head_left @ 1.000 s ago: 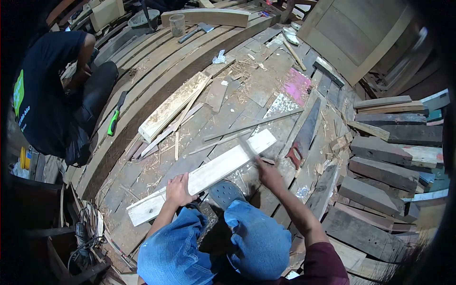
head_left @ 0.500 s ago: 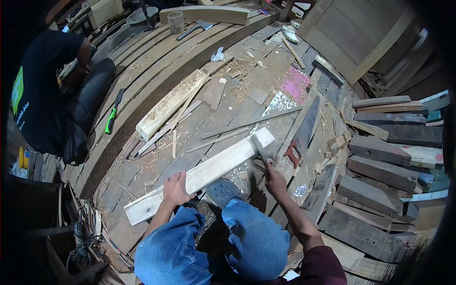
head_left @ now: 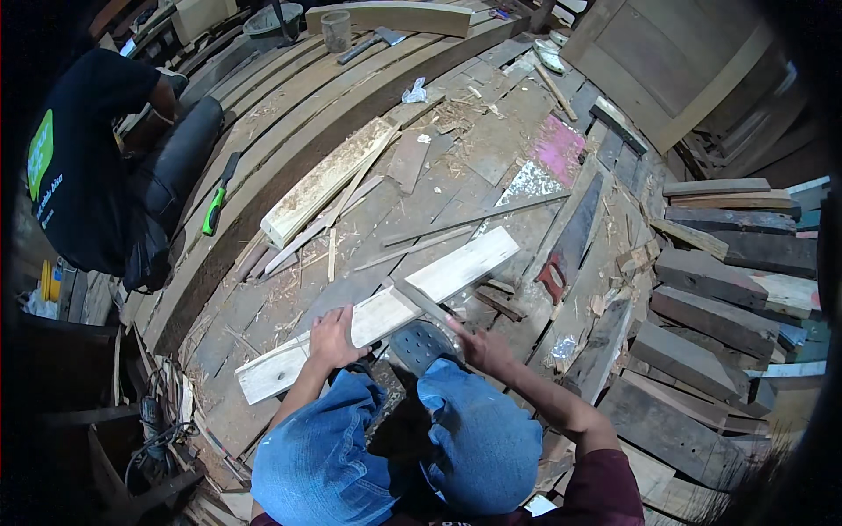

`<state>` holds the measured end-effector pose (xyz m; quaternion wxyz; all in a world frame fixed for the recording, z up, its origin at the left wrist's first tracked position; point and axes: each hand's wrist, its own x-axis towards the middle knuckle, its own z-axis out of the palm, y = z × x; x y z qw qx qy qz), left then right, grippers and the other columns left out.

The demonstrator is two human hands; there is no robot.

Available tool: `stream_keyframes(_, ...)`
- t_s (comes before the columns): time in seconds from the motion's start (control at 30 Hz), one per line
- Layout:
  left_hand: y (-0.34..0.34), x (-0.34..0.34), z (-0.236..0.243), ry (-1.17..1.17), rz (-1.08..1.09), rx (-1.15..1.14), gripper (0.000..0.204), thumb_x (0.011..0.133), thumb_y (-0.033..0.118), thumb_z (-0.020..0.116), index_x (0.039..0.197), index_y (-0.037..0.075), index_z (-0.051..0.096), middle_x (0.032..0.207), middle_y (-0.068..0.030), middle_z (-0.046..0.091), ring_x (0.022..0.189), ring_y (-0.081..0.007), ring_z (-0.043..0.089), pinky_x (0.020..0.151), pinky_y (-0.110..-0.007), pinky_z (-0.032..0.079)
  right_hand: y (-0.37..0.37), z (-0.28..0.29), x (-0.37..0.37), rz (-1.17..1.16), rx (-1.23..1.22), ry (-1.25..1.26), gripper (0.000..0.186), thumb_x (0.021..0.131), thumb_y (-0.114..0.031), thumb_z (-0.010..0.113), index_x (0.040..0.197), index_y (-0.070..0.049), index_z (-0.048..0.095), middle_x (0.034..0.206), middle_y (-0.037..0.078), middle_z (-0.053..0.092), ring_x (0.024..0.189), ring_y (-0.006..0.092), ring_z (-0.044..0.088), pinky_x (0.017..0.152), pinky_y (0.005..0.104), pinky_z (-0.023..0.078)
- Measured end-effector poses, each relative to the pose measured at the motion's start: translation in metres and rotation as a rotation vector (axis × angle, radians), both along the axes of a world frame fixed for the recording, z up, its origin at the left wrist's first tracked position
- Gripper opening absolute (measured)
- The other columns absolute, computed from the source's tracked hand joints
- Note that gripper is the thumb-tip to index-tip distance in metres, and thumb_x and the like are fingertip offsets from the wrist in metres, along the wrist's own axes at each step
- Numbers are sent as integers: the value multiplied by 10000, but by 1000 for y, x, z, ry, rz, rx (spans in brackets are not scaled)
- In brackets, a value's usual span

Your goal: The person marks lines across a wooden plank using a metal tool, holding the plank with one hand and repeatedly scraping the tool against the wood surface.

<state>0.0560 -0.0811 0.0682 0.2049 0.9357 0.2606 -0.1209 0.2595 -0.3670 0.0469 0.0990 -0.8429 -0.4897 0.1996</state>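
Observation:
A long pale wooden plank (head_left: 469, 266) lies slantwise in front of my knees, its far end to the right. My left hand (head_left: 333, 338) is closed over its near part, thumb at the near edge and fingers across the top. In my right hand (head_left: 483, 349) is a flat, narrow grey file-like tool (head_left: 421, 300), gripped at its near end. Its blade lies across the plank's middle, a little right of my left hand. My grip hides the tool's handle; its exact kind is unclear. A grey clog with holes (head_left: 423, 344) shows beside the plank.
A handsaw (head_left: 574, 235) lies right of the plank. Left stands a slatted wooden piece (head_left: 289, 131) bearing a green-handled tool (head_left: 213, 210) and a hatchet (head_left: 370, 46). A person (head_left: 96, 167) sits beyond it. Timber blocks (head_left: 715, 311) line the right; shavings litter the floor.
My right hand has drawn the tool from the plank's far right end back to its middle, nearer my left hand. The left hand still grips the plank. The whole view has shifted slightly.

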Motion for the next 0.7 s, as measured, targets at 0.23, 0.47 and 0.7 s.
stream_keyframes(0.23,-2,5,-2,13,-11,-8,1021,596,465,821,1417,32,395,1326,-173,527,1265,-295,477,1049,-471,344,-4,-18,73,-638,138,-226,542,954,-266,510,1474,-282,359,736,207,644,606,415,623,550,513,487)
stream_keyframes(0.47,6,-5,-6,28,-3,3,1058,567,515,821,1419,48,403,1308,-175,536,1231,-315,501,1042,-460,351,30,26,-31,101,-79,42,558,979,-279,460,1498,-320,260,720,243,601,695,417,642,605,542,497)
stream_keyframes(0.7,0,7,1,29,-13,-11,1022,599,470,813,1423,31,395,1341,-174,516,1270,-297,470,1058,-457,337,4,-14,71,-546,176,-91,569,934,-217,513,1476,-272,349,859,279,645,708,438,645,600,542,492)
